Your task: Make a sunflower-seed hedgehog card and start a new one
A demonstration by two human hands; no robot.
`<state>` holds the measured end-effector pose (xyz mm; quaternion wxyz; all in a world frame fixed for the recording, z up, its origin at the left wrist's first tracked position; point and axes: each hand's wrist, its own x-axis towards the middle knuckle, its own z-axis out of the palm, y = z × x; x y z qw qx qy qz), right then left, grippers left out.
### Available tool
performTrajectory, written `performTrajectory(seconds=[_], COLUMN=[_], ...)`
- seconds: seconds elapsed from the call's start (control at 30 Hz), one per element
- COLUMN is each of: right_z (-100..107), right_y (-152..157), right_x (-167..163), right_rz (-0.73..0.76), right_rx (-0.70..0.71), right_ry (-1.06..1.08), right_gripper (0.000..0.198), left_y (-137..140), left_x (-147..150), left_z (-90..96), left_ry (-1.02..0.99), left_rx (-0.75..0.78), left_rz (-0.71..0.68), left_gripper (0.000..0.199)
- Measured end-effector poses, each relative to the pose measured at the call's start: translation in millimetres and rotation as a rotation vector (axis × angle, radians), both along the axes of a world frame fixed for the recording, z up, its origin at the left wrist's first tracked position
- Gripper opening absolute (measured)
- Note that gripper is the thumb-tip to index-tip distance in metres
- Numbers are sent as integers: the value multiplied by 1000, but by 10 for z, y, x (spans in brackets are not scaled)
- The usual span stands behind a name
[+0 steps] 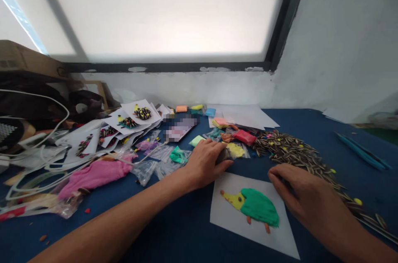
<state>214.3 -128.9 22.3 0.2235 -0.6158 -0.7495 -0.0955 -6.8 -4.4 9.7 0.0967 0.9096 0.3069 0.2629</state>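
Note:
My left hand rests palm down among small plastic packets of modelling clay, fingers loosely stretched and thumb apart. A dark packet shows partly under it; the hand seems to touch it. A yellow clay packet lies just beyond the fingertips. My right hand is curled beside the paper's right edge, thumb and forefinger close together; anything between them is hidden. On the white paper sheet between my hands is a clay hedgehog with a green body, yellow face, brown nose and brown feet.
Sunflower seeds form a heap at the right, dotted with yellow bits. Blue tweezers lie farther right. Behind are a phone and blank sheets. Finished seed pictures, pink clay and white cables crowd the left.

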Motion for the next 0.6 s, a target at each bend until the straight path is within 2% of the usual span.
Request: performTrajectory(seconds=[0.13,0.27,0.33,0.47,0.6], right_z=[-23,13,66,207,316], right_y=[26,26,21,72,210], right_x=[38,36,10,-113,-289], right_rz=[-32,-31,-27,10,133], right_rx=[-62,-79,-102,-206,-332], right_ry=[96,171,229,405,595], right_gripper=[23,23,24,39,48], left_y=[-27,-32,-34,-89,-210], left_x=[-12,-14,-17,-18,9], left_z=[31,32,63,190,299], left_ry=[167,231,183,-65,-211], left_rx=[44,79,86,55,31], left_rz=[-19,22,28,-71,-191], left_gripper=[45,45,43,45,43])
